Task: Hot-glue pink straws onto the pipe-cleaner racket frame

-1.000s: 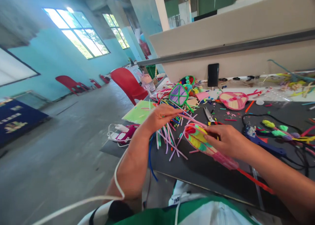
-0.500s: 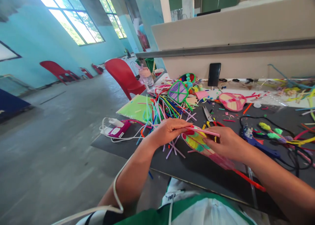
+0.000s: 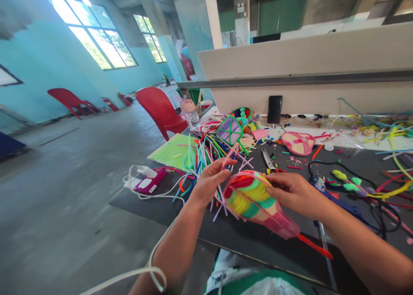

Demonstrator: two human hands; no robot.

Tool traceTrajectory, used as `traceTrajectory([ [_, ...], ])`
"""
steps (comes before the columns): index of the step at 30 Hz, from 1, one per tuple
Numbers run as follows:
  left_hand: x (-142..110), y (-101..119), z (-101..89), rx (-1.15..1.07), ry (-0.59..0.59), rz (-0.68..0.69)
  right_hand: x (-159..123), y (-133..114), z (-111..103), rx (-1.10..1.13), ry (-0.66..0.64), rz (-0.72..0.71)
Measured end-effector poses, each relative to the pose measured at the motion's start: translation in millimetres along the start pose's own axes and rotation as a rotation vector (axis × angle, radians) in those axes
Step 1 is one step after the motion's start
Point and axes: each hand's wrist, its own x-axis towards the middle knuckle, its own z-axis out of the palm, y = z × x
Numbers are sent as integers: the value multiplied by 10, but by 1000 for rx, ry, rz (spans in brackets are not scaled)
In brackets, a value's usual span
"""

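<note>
My right hand [image 3: 295, 192] grips the top edge of a paddle-shaped fan [image 3: 254, 202] wound from red, yellow, green and pink pipe cleaners, tilted up off the dark table [image 3: 258, 239]; its red handle [image 3: 314, 246] points down to the right. My left hand [image 3: 211, 179] pinches a pink pipe cleaner [image 3: 229, 155] that curves along the fan's left rim. Below and behind the left hand lies a loose heap of coloured pipe cleaners [image 3: 203, 153].
Scissors [image 3: 267, 158], a blue glue gun [image 3: 332, 192] with black cable, a purple-green fan [image 3: 229, 130], a pink fan [image 3: 298, 142], a green sheet [image 3: 174, 151], a pink device with white cable [image 3: 146, 184] and an upright phone [image 3: 274, 109] are on the table. Red chairs [image 3: 159, 110] stand left.
The fan has been lifted and tilted upright toward me. My left hand drew the pink pipe cleaner from the heap and now bends it round the fan's rim.
</note>
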Motion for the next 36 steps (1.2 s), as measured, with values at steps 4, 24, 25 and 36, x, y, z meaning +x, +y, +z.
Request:
traceTrajectory([
  [4, -76, 109, 57, -41, -223, -83, -6, -9, 53, 11, 25, -16],
  [24, -387, 420, 218, -98, -231, -243, -92, -134, 80, 101, -39, 8],
  [25, -411, 435, 218, -74, -236, -242, -111, -168, 94, 67, -42, -5],
  [36, -552, 513, 158, 41, -297, -133, -198, -444, 204, -81, -132, -20],
])
